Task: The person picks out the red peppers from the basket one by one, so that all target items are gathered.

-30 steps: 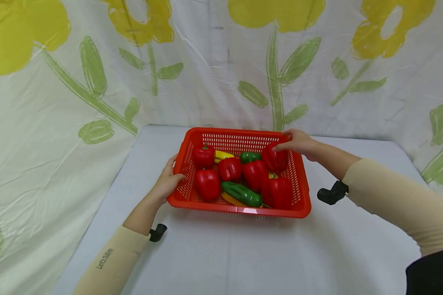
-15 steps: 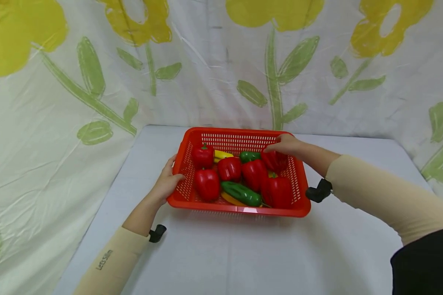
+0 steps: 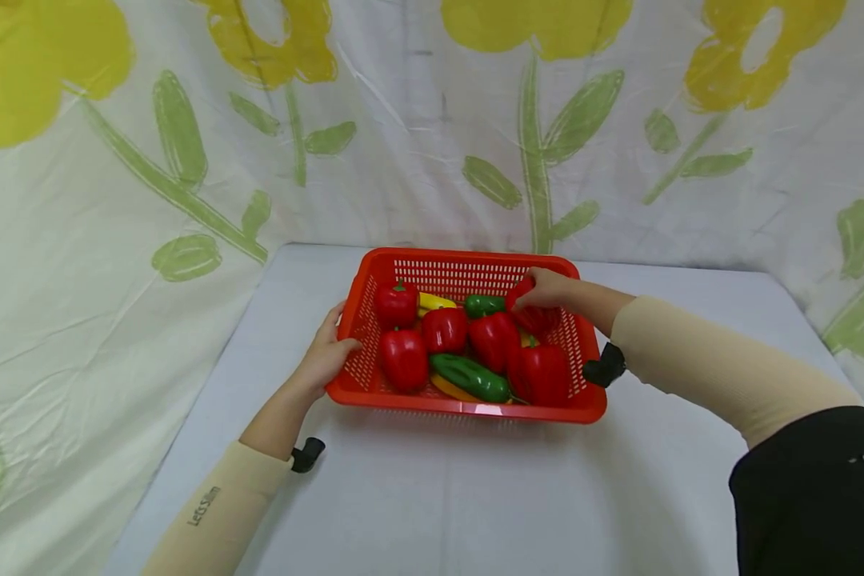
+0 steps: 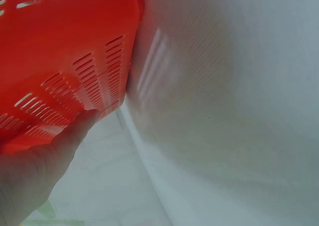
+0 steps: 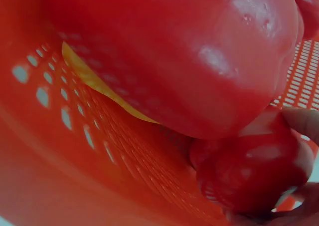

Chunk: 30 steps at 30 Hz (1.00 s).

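A red perforated plastic basket (image 3: 468, 410) holds several red bell peppers, green peppers and yellow pieces. At the basket's left end my left hand (image 3: 326, 356) grips the rim, thumb on the inner side; the left wrist view shows its fingers (image 4: 75, 131) against the slotted outer wall. My right hand (image 3: 553, 290) reaches over the back right corner and grips a red bell pepper (image 3: 538, 322) there. In the right wrist view this bell pepper (image 5: 254, 171) sits between thumb and fingers, behind a larger red bell pepper (image 5: 189, 51). The hand partly covers its top.
Near the basket's front lies a long green pepper (image 3: 470, 378) over a yellow-orange piece. A shorter green pepper (image 3: 484, 306) is at the back, beside the gripped one. The basket rests on a white-covered table (image 3: 403, 496). Behind hangs a flower-printed curtain (image 3: 418, 160).
My right hand has moved left and downward from the basket's corner onto the red bell pepper. The neighbouring peppers have shifted slightly left. My left hand stays on the rim.
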### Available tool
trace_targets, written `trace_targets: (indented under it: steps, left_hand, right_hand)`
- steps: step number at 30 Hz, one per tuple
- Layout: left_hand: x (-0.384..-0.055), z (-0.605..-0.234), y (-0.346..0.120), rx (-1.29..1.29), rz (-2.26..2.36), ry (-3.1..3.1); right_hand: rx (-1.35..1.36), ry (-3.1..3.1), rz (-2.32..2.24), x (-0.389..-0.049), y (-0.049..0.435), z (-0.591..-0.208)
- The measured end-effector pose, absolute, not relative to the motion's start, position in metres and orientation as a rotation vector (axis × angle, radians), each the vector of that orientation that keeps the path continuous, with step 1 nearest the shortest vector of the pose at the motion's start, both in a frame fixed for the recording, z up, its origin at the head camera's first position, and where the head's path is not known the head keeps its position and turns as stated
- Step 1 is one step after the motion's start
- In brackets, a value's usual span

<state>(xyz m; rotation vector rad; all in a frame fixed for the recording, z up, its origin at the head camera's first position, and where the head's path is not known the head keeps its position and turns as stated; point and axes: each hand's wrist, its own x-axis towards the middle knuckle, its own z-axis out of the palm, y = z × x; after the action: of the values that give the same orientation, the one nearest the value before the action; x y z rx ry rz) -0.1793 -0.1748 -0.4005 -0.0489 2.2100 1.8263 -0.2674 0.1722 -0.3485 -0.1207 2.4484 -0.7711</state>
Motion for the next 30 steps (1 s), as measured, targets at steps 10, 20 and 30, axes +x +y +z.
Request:
trace_targets:
  steps: [10, 20, 30]
  left_hand:
    - [-0.1778, -0.4003, -0.1733, -0.044, 1.83, 2.214]
    - [-0.1769, -0.3991, -0.1722, -0.061, 1.814, 2.227]
    - [-0.1783, -0.3986, -0.1718, -0.06, 1.818, 2.221]
  right_hand:
    - [-0.108, 2.373, -0.783, -0.2735, 0.1684, -0.352]
    - [-0.112, 2.374, -0.776, -0.2762, 0.1682, -0.3561]
    - [-0.13, 2.363, -0.782, -0.2762, 0.1645, -0.3518]
